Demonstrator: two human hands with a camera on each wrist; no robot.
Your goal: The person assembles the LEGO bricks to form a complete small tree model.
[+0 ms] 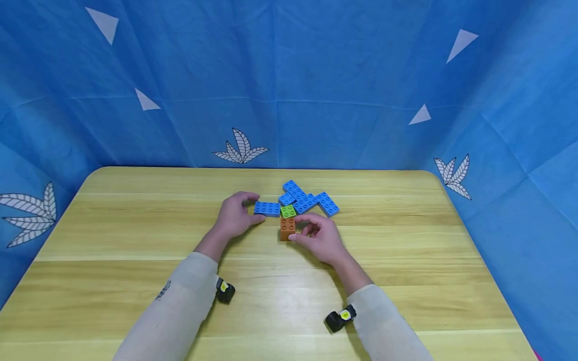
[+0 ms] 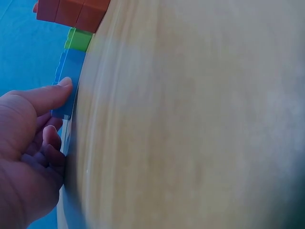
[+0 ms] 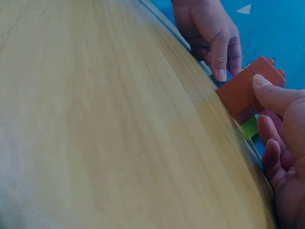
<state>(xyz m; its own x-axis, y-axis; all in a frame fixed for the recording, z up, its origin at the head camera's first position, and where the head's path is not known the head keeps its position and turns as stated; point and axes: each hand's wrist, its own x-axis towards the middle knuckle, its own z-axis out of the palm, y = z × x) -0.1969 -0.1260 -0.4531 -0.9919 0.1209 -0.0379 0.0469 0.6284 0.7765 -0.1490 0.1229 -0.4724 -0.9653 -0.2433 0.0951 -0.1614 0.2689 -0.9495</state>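
In the head view my left hand [image 1: 234,215] is at the left end of a long blue brick [image 1: 267,208], thumb on its near side and index finger behind it. The thumb lies against that brick's side in the left wrist view. My right hand [image 1: 319,239] pinches a stack of orange bricks [image 3: 243,91] between thumb and index finger, from the right. A small green brick [image 1: 288,211] sits between the blue brick's right end and the orange stack. Whether the orange stack touches the green brick I cannot tell.
Behind the green brick lie several blue bricks, among them a small square one [image 1: 286,199], a long one [image 1: 294,189] and one at the right end [image 1: 328,204]. They rest on a wooden table [image 1: 135,220]. A blue curtain [image 1: 316,75] stands behind the table's far edge.
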